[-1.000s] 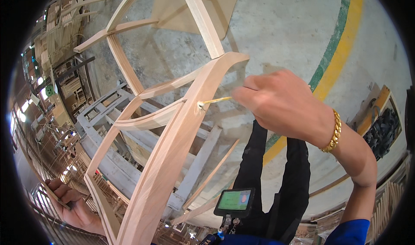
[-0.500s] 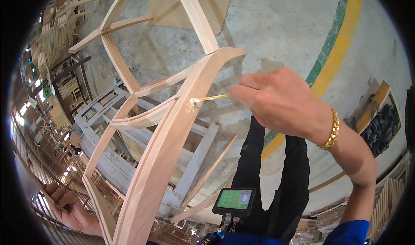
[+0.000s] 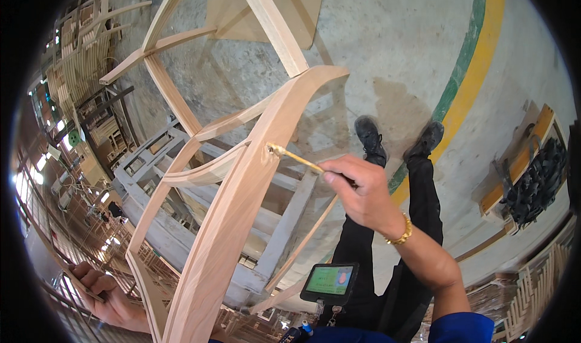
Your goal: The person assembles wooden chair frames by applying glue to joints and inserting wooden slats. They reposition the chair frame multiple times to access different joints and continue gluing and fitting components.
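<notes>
My right hand [image 3: 360, 189] pinches a thin yellowish stick [image 3: 302, 160]. Pale paste coats the stick's tip, which touches a small hole on the wide upright of a bare wooden chair frame [image 3: 242, 192]. Smeared paste rings that hole. At the lower left, beyond the frame, my left hand [image 3: 112, 300] has its fingers curled round the edge of a thin, flat greyish piece [image 3: 51, 252], whose kind I cannot make out. Curved rails join the upright to a second, slimmer one on the left.
A grey slatted stand [image 3: 157, 216] is under the chair frame. A tan board [image 3: 272, 16] lies on the concrete floor at the top. On the right, an open wooden box holds black straps [image 3: 535, 182]. Stacked wooden parts [image 3: 535, 300] are at the lower right.
My right hand has swung down and nearer to me, so the stick now slants down from the hole to my fingers. The paste blob at the hole looks smaller.
</notes>
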### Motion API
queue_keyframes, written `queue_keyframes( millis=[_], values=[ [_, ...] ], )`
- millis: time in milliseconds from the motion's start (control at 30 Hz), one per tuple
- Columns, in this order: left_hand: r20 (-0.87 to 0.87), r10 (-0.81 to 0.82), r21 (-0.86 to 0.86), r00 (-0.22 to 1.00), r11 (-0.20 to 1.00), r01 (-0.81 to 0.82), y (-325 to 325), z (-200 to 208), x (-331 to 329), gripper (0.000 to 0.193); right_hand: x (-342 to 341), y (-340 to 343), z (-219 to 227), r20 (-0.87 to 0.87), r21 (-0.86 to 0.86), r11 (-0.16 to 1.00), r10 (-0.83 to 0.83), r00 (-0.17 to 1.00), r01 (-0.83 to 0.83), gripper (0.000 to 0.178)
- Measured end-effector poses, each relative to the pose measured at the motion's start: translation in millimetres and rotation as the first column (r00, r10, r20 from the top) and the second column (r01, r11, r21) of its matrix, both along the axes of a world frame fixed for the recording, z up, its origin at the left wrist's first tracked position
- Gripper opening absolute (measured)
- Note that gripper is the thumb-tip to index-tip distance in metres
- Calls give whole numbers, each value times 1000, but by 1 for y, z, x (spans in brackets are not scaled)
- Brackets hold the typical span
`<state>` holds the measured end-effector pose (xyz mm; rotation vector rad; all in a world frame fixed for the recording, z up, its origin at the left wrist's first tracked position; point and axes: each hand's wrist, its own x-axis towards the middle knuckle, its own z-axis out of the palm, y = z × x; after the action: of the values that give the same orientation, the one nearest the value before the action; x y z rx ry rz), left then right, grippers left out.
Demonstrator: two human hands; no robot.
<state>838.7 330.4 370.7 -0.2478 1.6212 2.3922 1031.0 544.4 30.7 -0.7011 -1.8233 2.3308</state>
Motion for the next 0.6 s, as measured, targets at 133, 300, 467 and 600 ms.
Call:
queue_keyframes(
  millis=[133,300,467,600],
  values=[
    [11,-13,-13,1000,1000,13,4,-2,0,27,-2,-29,2,80,-88,992,-84,993,90,13],
    [16,-22,-18,1000,1000,22,4,-5,0,28,4,-46,5,165,-264,938,-183,969,223,13],
    [17,-12,-30,1000,999,13,3,-1,4,28,11,-33,13,190,-383,896,-163,968,226,7],
    [9,-17,-25,1000,1000,17,0,2,4,28,9,-23,21,181,-526,835,-75,981,160,8]
  ],
)
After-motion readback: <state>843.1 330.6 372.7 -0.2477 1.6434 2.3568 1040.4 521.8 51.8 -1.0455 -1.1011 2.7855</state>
